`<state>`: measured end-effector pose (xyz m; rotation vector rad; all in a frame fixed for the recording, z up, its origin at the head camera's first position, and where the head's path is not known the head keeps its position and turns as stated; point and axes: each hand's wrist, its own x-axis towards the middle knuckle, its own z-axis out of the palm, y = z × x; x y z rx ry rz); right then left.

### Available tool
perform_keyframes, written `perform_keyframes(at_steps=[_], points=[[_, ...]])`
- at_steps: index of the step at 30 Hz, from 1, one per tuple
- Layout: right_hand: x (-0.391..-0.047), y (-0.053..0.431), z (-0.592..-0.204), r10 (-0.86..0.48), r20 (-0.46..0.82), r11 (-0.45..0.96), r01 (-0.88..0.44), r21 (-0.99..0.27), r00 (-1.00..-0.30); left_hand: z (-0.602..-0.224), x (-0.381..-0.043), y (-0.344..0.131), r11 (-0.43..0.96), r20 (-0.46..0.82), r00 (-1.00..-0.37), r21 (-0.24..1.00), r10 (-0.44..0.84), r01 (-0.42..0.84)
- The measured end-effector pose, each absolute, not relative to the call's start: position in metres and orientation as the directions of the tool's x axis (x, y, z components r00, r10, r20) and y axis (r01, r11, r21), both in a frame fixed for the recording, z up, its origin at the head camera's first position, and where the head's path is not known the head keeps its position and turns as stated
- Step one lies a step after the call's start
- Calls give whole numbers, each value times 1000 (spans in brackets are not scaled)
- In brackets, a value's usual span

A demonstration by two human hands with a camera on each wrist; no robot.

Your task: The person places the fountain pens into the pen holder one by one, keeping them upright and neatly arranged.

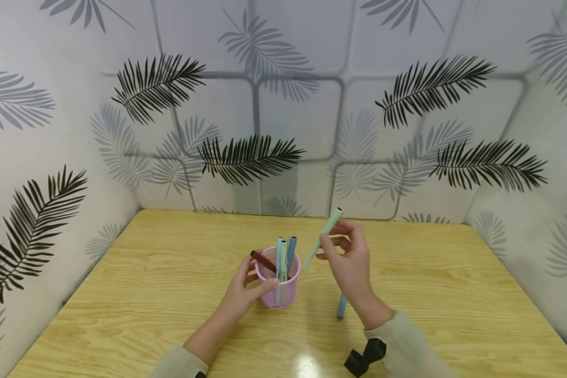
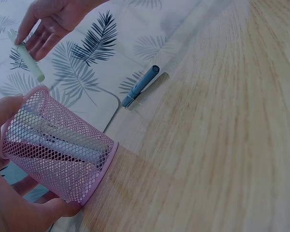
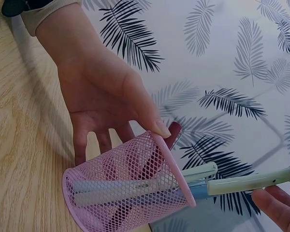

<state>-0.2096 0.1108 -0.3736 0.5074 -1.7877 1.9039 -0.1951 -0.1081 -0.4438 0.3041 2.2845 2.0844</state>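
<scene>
A pink mesh pen cup point(image 1: 285, 298) stands on the table, steadied by my left hand point(image 1: 243, 287), whose thumb lies over the rim and fingers wrap the far side. Inside lean a dark red pen point(image 1: 263, 260), a light green one, a light blue one and a blue one. To the right of the cup, my right hand point(image 1: 353, 258) pinches another light green pen point(image 1: 329, 224) between thumb and fingers. That pen slants, its lower end close to the cup's rim in both wrist views. Partly hidden below my right wrist, a blue pen point(image 1: 342, 307) lies on the table.
The wood-grain table point(image 1: 160, 262) reaches back to a pale, leaf-patterned cloth wall point(image 1: 302, 121), which also encloses the left and right sides. A black wrist-camera mount point(image 1: 366, 357) sits at my right sleeve.
</scene>
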Motion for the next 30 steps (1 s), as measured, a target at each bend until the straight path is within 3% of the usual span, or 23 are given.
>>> perform_keyframes(at_steps=[7, 17, 30], points=[[-203, 100, -367, 56, 579, 4, -579, -815, -814, -452, -201, -109, 91, 115, -979, 987, 168, 131], [-185, 90, -357, -12, 594, 198, -585, -787, -804, -439, -195, -108, 78, 108, -977, 989, 182, 124], [-197, 89, -385, -65, 598, 336, -582, -741, -799, -422, -184, -107, 98, 104, -978, 987, 183, 124]])
